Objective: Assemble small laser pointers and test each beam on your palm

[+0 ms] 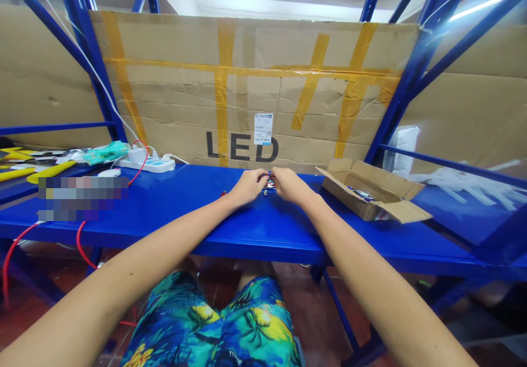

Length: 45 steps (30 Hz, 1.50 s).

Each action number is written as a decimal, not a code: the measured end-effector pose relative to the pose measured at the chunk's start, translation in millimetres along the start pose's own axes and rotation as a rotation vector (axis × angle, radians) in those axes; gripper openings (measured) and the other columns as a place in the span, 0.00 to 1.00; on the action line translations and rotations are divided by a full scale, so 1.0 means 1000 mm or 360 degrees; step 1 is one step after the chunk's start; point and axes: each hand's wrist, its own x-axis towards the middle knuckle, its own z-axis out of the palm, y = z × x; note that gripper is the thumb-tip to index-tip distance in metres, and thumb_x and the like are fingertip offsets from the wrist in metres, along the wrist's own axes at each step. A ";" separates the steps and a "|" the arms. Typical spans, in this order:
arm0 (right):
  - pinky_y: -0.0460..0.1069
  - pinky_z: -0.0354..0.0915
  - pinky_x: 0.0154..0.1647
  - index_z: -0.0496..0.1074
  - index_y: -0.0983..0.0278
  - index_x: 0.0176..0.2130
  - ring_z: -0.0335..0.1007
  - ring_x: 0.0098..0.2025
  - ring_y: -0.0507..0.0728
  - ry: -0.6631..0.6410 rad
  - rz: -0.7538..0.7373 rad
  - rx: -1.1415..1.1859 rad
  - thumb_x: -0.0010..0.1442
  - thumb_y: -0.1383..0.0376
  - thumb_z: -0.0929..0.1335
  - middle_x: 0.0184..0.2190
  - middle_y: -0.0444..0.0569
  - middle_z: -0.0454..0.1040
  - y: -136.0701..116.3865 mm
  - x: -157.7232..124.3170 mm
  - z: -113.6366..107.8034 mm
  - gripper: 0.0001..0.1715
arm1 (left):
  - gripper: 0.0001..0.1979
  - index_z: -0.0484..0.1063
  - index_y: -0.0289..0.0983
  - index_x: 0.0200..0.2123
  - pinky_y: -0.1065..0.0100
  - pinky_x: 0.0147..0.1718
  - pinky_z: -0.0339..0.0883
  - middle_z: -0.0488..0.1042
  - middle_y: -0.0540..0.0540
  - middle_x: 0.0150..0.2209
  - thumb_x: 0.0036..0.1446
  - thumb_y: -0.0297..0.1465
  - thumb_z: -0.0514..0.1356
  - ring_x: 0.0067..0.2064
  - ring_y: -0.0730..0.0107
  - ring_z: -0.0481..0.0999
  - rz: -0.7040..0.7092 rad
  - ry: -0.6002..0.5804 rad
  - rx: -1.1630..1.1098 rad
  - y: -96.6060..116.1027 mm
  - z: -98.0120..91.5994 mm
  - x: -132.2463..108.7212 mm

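Both my arms reach forward over the blue shelf (pixel 263 230). My left hand (pixel 248 185) and my right hand (pixel 289 184) meet at its far side, fingers pinched together on a small part with coloured wires (pixel 269 184). The part is mostly hidden between my fingertips, so its shape is unclear. A small red piece (pixel 223 194) lies on the shelf just left of my left hand.
An open cardboard box (pixel 373 190) with small items inside sits right of my hands. A taped cardboard sheet marked LED (pixel 242 87) stands behind. A white power strip (pixel 149 164) with red cable and clutter lie at the left. Blue rack posts (pixel 93 54) frame the shelf.
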 end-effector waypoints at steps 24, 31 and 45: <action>0.48 0.64 0.32 0.65 0.63 0.33 0.72 0.28 0.54 0.0010 0.0331 0.1225 0.54 0.72 0.65 0.25 0.45 0.74 0.029 0.000 0.005 0.05 | 0.08 0.75 0.32 0.32 0.68 0.26 0.63 0.70 0.50 0.19 0.55 0.32 0.64 0.22 0.74 0.68 -0.0532 0.0028 -0.0815 -0.023 -0.010 0.013; 0.49 0.64 0.35 0.72 0.65 0.41 0.71 0.33 0.55 0.0052 0.0264 0.1164 0.56 0.61 0.68 0.31 0.48 0.77 0.026 -0.001 0.004 0.13 | 0.09 0.71 0.32 0.33 0.68 0.31 0.68 0.74 0.49 0.25 0.49 0.26 0.68 0.26 0.74 0.73 -0.0409 0.0015 -0.1032 -0.021 -0.008 0.012; 0.48 0.63 0.27 0.66 0.64 0.25 0.65 0.20 0.52 -0.0172 0.0304 0.1733 0.62 0.61 0.63 0.16 0.42 0.65 0.004 0.001 -0.002 0.15 | 0.17 0.72 0.32 0.31 0.70 0.27 0.65 0.72 0.49 0.21 0.51 0.41 0.68 0.23 0.74 0.70 -0.0281 -0.0097 -0.1107 -0.011 -0.005 0.006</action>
